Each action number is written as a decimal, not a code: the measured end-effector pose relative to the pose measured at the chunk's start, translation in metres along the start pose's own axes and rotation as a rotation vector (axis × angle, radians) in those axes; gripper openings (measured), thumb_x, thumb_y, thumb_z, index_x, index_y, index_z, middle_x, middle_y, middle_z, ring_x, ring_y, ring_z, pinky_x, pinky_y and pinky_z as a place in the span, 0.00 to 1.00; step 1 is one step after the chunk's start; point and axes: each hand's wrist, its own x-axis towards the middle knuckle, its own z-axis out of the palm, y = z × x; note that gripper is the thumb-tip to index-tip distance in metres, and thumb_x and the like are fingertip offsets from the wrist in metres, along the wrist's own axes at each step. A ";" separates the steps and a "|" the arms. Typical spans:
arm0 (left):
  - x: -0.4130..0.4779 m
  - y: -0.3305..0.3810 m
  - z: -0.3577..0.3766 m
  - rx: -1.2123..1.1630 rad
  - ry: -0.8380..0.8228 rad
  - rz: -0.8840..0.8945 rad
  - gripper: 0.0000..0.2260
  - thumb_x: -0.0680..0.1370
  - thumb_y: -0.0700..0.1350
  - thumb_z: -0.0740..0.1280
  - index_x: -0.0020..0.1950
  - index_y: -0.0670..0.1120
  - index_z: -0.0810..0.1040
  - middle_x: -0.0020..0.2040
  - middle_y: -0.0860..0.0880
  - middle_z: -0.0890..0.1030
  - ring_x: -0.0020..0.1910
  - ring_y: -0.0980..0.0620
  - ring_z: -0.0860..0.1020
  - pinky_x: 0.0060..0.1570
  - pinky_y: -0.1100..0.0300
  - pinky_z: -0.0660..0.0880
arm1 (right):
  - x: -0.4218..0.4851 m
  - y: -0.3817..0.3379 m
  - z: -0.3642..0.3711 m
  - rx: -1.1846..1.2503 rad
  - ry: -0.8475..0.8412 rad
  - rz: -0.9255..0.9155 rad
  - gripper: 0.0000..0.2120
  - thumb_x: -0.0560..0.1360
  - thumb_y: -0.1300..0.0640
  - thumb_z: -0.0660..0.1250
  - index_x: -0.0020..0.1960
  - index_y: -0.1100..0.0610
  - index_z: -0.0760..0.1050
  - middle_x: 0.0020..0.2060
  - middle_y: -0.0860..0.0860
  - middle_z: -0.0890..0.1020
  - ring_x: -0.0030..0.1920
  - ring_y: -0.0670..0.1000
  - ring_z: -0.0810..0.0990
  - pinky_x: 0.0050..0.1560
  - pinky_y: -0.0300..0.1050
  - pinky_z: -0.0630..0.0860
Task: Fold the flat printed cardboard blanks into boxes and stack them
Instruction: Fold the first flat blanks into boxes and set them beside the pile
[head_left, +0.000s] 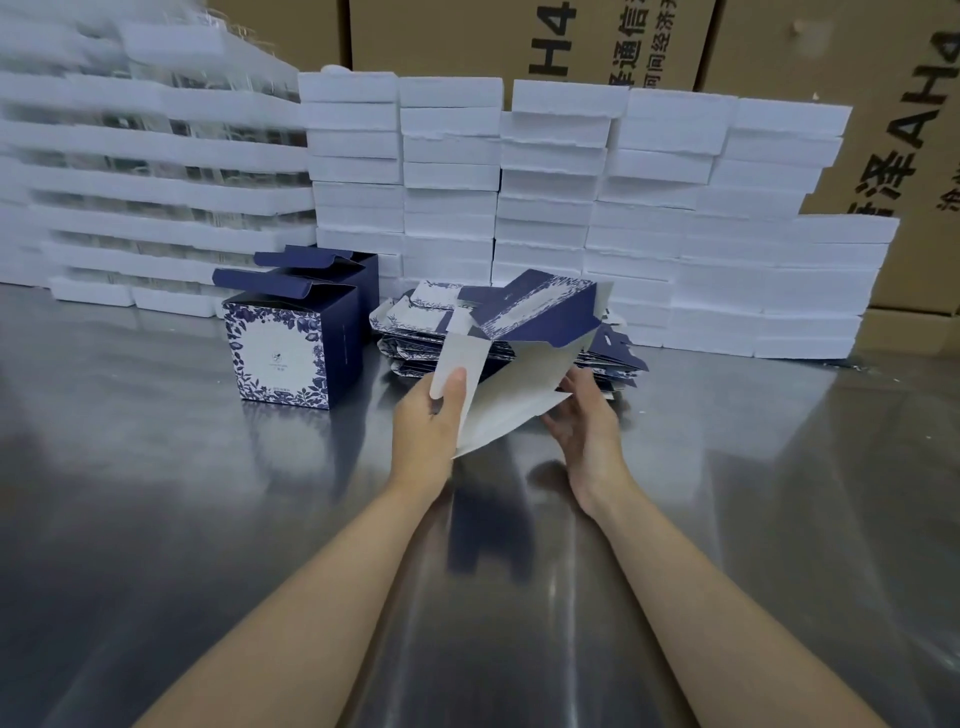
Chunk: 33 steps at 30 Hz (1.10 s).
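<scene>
Left of centre on the tabletop (156, 467) stands a folded box (283, 348). At centre the left hand (426, 421) pinches a blank (519, 374) by its flap. The right hand (587, 421), fingers loose, touches its lower edge before the blank pile (415, 338).

The only writing that can be read stands on the brown cartons (524, 41) stacked well beyond the fingers (574, 382), behind the white trays. The middle carton, straight beyond the fingers, carries large black "H4" turned on its side, with the Chinese characters 通信 beside it and a smaller line reading 间经济 next to that; the rest is cut off by the frame edge. The carton (904, 130) beyond and to the right of the fingers shows 泽 followed by "AH4", also turned sideways. The folded box (283, 353) to the left of the fingers has a small logo and print on its white panel, too small to read.
</scene>
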 end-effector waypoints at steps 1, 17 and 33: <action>0.000 -0.002 0.001 0.049 -0.009 0.030 0.15 0.81 0.51 0.63 0.44 0.39 0.77 0.36 0.46 0.76 0.36 0.53 0.70 0.36 0.62 0.66 | -0.001 0.001 0.004 -0.002 -0.019 -0.020 0.26 0.75 0.46 0.67 0.69 0.56 0.71 0.64 0.53 0.78 0.62 0.51 0.77 0.63 0.51 0.74; 0.000 0.003 0.000 -0.067 0.215 0.106 0.08 0.80 0.51 0.64 0.53 0.50 0.79 0.48 0.51 0.82 0.50 0.52 0.79 0.51 0.56 0.74 | -0.002 -0.006 0.000 0.119 0.265 -0.063 0.07 0.80 0.58 0.63 0.47 0.60 0.77 0.39 0.51 0.83 0.38 0.48 0.82 0.41 0.44 0.80; 0.012 -0.002 -0.009 -0.255 0.409 -0.004 0.07 0.81 0.49 0.64 0.54 0.48 0.78 0.46 0.60 0.81 0.45 0.67 0.79 0.47 0.67 0.75 | -0.011 0.008 0.005 -0.704 0.017 -0.508 0.30 0.71 0.75 0.53 0.62 0.51 0.77 0.39 0.54 0.77 0.42 0.49 0.75 0.51 0.40 0.73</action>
